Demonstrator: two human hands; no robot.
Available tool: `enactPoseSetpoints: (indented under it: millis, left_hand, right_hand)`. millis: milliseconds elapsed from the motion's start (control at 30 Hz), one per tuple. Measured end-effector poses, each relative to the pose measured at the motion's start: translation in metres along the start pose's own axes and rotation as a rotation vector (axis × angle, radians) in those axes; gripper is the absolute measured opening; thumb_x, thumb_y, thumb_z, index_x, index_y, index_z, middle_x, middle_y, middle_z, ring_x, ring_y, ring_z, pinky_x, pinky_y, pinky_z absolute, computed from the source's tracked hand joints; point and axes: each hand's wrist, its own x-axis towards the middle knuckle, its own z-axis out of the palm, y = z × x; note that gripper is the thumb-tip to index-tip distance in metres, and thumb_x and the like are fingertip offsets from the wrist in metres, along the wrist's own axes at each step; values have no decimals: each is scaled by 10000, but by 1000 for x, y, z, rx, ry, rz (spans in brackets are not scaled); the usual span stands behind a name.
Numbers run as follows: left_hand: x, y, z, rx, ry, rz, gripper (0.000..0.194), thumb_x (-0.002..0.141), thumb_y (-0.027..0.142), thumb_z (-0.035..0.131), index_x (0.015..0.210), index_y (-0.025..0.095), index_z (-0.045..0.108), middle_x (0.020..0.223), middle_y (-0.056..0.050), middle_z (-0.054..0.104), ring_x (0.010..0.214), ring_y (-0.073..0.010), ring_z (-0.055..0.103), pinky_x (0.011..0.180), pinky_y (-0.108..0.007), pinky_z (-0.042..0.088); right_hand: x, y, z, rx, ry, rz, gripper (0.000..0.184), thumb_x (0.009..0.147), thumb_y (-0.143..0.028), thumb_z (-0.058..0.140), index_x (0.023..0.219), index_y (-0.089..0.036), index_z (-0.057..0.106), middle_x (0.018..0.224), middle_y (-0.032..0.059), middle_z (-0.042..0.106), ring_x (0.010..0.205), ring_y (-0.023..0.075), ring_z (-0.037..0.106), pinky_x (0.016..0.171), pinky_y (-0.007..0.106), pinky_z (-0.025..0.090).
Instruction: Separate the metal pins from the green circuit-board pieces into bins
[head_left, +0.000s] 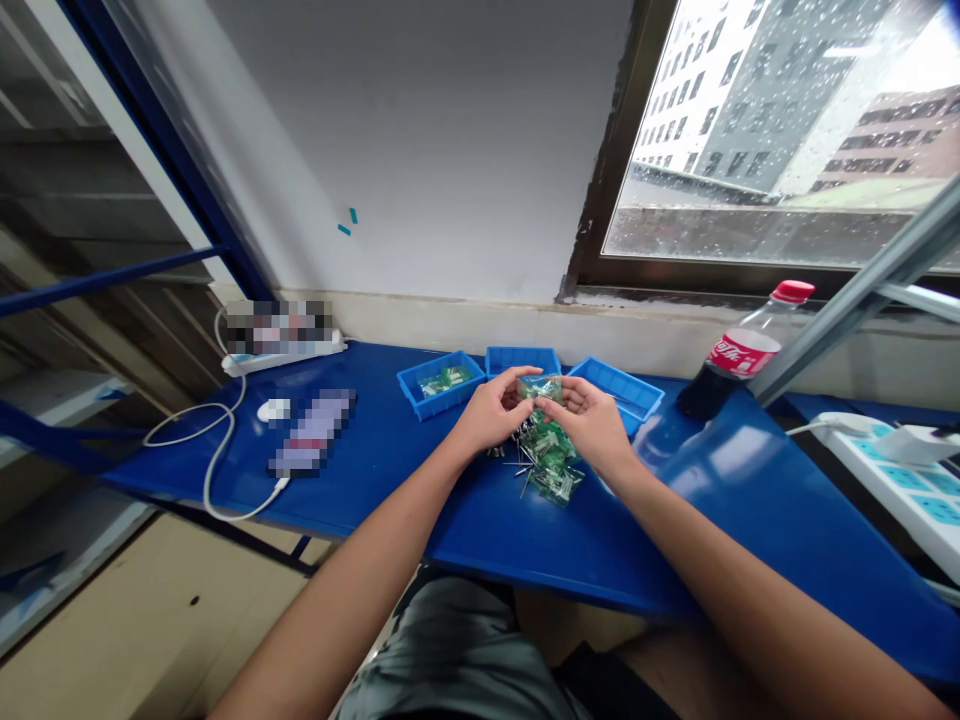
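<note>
A small clear plastic bag with green on it [541,386] is held up between my two hands above the blue table. My left hand [489,412] pinches its left side, fingers curled around the edge. My right hand [598,422] grips the right side, with the thumb across the front. Just below the hands lies a pile of similar green-and-clear bags [553,462]. Thin metal pieces that look like rivets or pins [523,464] are scattered at the pile's left side. What the held bag contains is too small to make out.
Three blue trays stand behind the hands: a left tray [426,408] holding green bags, a middle tray [523,352] and a right tray [651,398]. A cola bottle [742,350] stands at the back right. A phone [311,435] on a white cable [217,480] lies left.
</note>
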Motion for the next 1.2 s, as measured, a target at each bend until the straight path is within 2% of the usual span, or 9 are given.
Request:
enactPoseSetpoints:
  millis: [133, 233, 300, 400, 567, 700, 933, 1033, 1200]
  left_hand:
    - [0, -3, 1, 6, 12, 6, 544, 949, 274, 661, 1477, 186, 562, 934, -45, 706, 801, -172, 683, 747, -302, 588]
    - [-1, -3, 0, 104, 42, 60, 537, 971, 290, 661, 1490, 199, 556, 1207, -124, 699, 961, -213, 721, 767, -323, 616]
    - [-2, -1, -2, 215, 56, 178, 473, 968, 275, 678, 1434, 223, 620, 1429, -154, 613, 1201, -269, 678, 910, -389, 624]
    - [-1, 0, -4, 347, 20, 342, 403, 931, 238, 738, 1333, 251, 703, 1507, -123, 590, 1408, -302, 557, 1172, -513, 496]
    - [2, -8, -3, 366, 33, 355, 367, 933, 225, 759, 1298, 252, 737, 1382, -98, 712, 1332, -275, 623, 1176, -523, 484]
    - [3, -8, -4, 311, 131, 218, 195, 960, 237, 730, 1140, 221, 804, 1165, -76, 809, 1216, -272, 699, 1102, -472, 533]
    - [4, -3, -5, 79, 58, 11, 239, 983, 375, 691, 1090, 196, 807, 1072, -64, 821, 984, -252, 762, 890, -377, 594]
    - [4, -4, -5, -59, 41, -48, 296, 941, 378, 735, 1149, 170, 774, 1011, -77, 814, 913, -240, 761, 833, -353, 600]
    - [4, -5, -4, -110, 73, -93, 448, 929, 402, 760, 1311, 176, 698, 968, -80, 794, 882, -218, 754, 783, -323, 601]
  right_hand:
    - [1, 1, -2, 28, 46, 18, 531, 731, -479, 922, 1116, -198, 687, 961, 76, 803, 856, 242, 770, 781, 399, 659]
    - [3, 2, -4, 34, 81, 42, 571, 718, -500, 928, 1128, -195, 674, 940, 68, 798, 791, 233, 762, 743, 394, 653]
    - [3, 3, -5, 8, 101, 49, 607, 729, -521, 919, 1170, -195, 661, 904, 53, 792, 719, 221, 749, 723, 395, 646]
    - [3, 2, -6, -22, 106, 48, 652, 775, -552, 882, 1265, -199, 637, 861, 40, 782, 715, 235, 758, 733, 405, 649]
    - [0, -4, -4, -12, 61, 36, 660, 919, -598, 731, 1437, -231, 549, 966, 67, 786, 881, 271, 782, 813, 439, 660]
    - [-1, -7, -2, 10, 19, 12, 521, 965, -606, 658, 1328, -233, 627, 1003, 79, 778, 953, 265, 755, 790, 407, 647]
    - [0, -3, -6, -322, 115, -127, 416, 861, -568, 794, 1075, -211, 797, 976, 78, 728, 804, 215, 671, 666, 344, 563]
    - [0, -4, -5, -232, 52, -84, 378, 857, -541, 804, 1057, -221, 804, 1052, 85, 771, 841, 220, 703, 705, 353, 581]
    - [0, -4, -3, -96, 40, 0, 377, 829, -525, 831, 1013, -198, 793, 887, 57, 786, 666, 175, 659, 626, 328, 550]
